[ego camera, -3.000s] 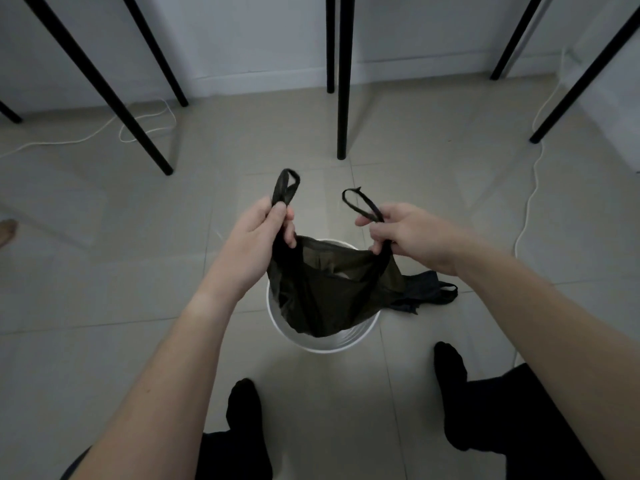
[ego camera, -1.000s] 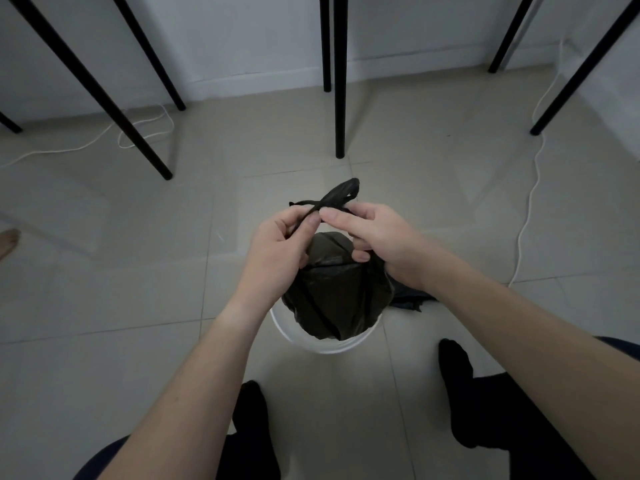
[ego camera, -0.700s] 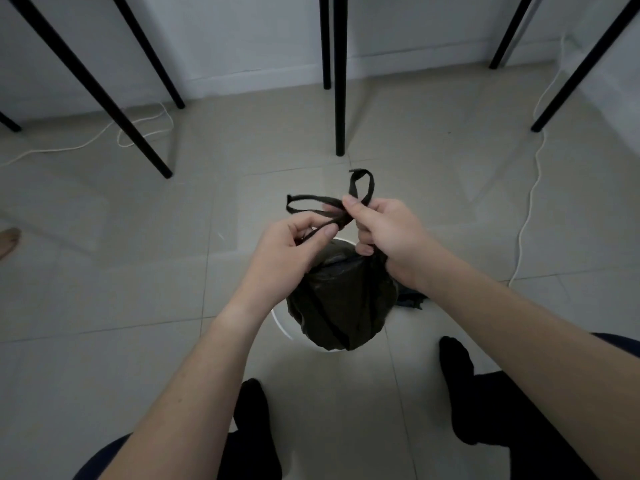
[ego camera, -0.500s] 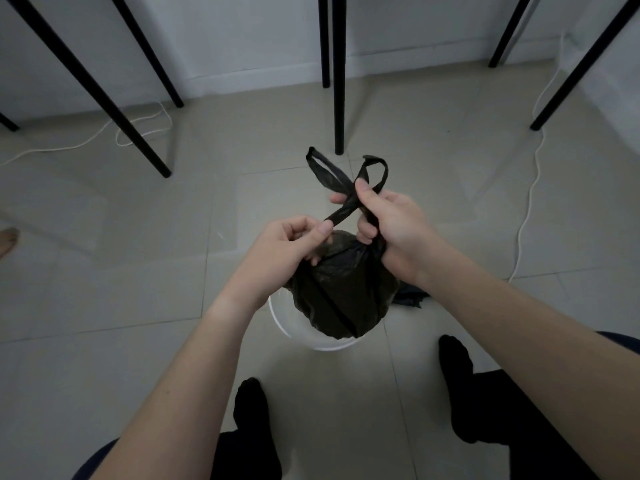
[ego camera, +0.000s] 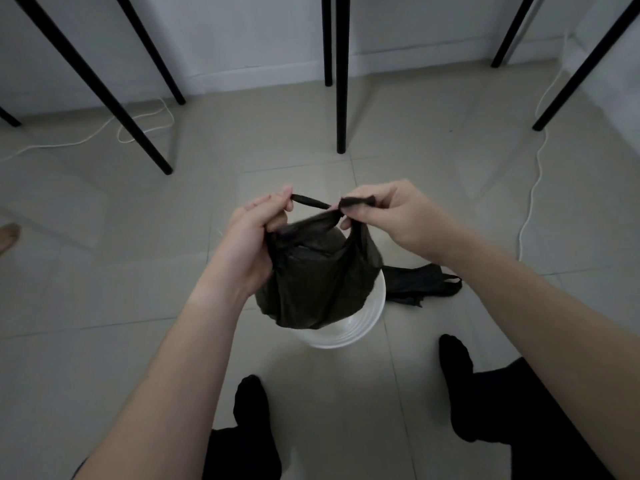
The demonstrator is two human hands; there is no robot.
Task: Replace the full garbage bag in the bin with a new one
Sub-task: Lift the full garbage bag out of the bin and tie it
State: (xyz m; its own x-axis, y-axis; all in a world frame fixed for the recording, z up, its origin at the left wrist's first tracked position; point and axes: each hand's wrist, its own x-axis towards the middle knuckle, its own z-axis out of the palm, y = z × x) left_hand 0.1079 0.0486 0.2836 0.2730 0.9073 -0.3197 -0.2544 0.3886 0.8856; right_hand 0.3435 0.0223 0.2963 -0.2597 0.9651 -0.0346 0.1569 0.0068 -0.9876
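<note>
Garbage bag (ego camera: 318, 282), black and full, hangs over the opening of the white bin (ego camera: 349, 332); you cannot tell whether its bottom rests inside. Your left hand (ego camera: 252, 240), at 10 o'clock of the bag, pinches one handle strip (ego camera: 310, 201) between thumb and curled fingers. Your right hand (ego camera: 391, 216), at 1 o'clock, pinches the other strip likewise. The strips cross, taut, between both hands. A second black bag (ego camera: 419, 280) lies on the tiled floor (ego camera: 104, 271) at 3 o'clock of the bin, just beside it. A black table leg (ego camera: 341, 81) stands at 12 o'clock, well apart.

Thin plastic bag (ego camera: 318, 285), glossy tiles (ego camera: 433, 188)
</note>
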